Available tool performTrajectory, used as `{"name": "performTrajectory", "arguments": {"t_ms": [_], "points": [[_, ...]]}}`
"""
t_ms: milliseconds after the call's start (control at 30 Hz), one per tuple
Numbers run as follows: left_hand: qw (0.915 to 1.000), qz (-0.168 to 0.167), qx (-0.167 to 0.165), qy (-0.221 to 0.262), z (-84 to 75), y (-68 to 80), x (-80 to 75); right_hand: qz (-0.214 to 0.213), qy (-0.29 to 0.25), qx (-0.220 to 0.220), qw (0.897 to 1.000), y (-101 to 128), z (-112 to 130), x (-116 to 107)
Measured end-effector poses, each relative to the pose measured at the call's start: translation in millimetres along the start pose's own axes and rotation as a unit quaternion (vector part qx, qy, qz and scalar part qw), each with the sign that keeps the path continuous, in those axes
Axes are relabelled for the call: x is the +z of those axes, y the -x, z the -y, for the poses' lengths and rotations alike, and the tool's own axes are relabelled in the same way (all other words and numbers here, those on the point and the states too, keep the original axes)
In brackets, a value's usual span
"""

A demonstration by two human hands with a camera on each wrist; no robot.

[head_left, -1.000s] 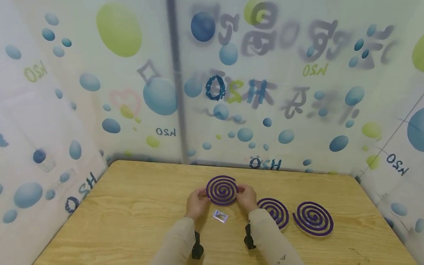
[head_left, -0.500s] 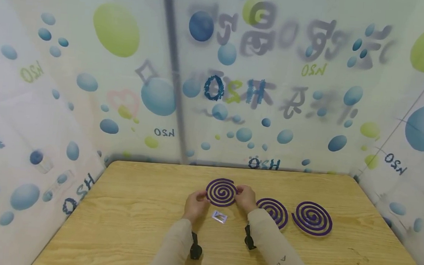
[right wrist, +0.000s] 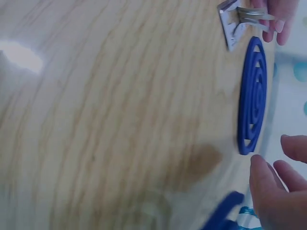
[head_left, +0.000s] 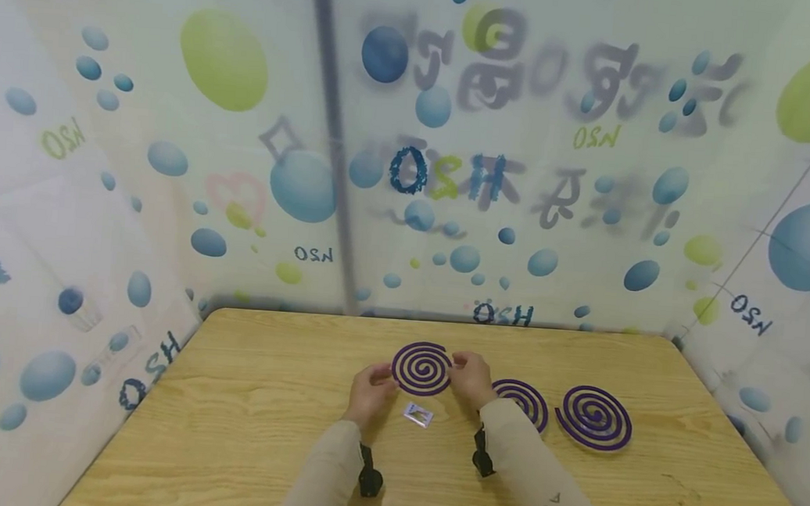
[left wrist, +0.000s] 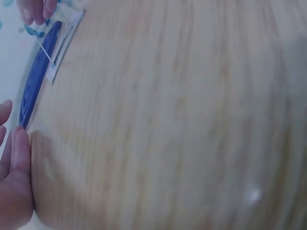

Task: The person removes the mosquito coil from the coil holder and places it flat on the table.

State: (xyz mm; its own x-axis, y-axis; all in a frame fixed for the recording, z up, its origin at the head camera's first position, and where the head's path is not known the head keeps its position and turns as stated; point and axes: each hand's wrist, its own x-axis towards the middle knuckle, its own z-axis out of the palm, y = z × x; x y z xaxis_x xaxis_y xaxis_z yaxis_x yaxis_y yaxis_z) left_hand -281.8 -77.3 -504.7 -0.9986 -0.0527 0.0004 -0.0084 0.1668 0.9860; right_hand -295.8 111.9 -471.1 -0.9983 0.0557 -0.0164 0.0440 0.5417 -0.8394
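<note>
A purple mosquito coil [head_left: 424, 370] lies flat on the wooden table between both hands. My left hand [head_left: 370, 396] is at its left edge, thumb apart from the fingers; in the left wrist view a fingertip [left wrist: 21, 136] meets or nearly meets the coil [left wrist: 36, 81]. On the other side my right hand [head_left: 472, 377] has thumb and fingers spread, with a small gap to the coil [right wrist: 243, 115] in the right wrist view. Just nearer to me lies a small silvery packet [head_left: 418, 415]; a thin metal piece [right wrist: 252, 15] rises from it, its form unclear.
Two more purple coils lie to the right: one [head_left: 545, 408] partly behind the right sleeve, the other [head_left: 595, 416] farther right. The wooden table [head_left: 252, 415] ends at patterned walls [head_left: 299, 159] at the back and both sides.
Both hands have lowered the coil slightly toward me, down onto the table. Their fingers have loosened from its edges and spread a little outward. The other coils and packet stay put.
</note>
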Motion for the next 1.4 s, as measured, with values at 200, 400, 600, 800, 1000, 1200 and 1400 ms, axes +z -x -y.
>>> {"name": "performTrajectory", "arguments": {"t_ms": [200, 400, 600, 800, 1000, 1200, 1400], "points": [[0.9998, 0.014, 0.004, 0.012, -7.5, 4.2, -4.0, 0.026, -0.032, -0.017, 0.999, 6, 7, -13], [0.9984, 0.040, 0.035, 0.022, -18.0, 8.5, -5.2, 0.050, -0.084, -0.024, 0.995, 15, 6, -30], [0.9927, 0.076, 0.093, 0.013, -30.0, 15.8, 0.4, 0.058, -0.106, -0.041, 0.992, 26, 2, -48], [0.9865, 0.097, 0.133, 0.002, -46.9, 23.3, 13.4, 0.072, -0.106, -0.060, 0.990, 35, -5, -74], [0.9806, 0.142, 0.134, 0.011, -64.1, 37.8, 29.2, 0.076, -0.076, -0.076, 0.991, 42, -13, -105], [0.9803, 0.170, 0.099, 0.018, -82.5, 60.7, 48.1, 0.081, -0.063, -0.052, 0.993, 49, -28, -128], [0.9823, 0.161, 0.095, 0.003, -60.6, 58.0, 72.6, 0.064, -0.038, -0.037, 0.997, 51, -43, -135]]}}
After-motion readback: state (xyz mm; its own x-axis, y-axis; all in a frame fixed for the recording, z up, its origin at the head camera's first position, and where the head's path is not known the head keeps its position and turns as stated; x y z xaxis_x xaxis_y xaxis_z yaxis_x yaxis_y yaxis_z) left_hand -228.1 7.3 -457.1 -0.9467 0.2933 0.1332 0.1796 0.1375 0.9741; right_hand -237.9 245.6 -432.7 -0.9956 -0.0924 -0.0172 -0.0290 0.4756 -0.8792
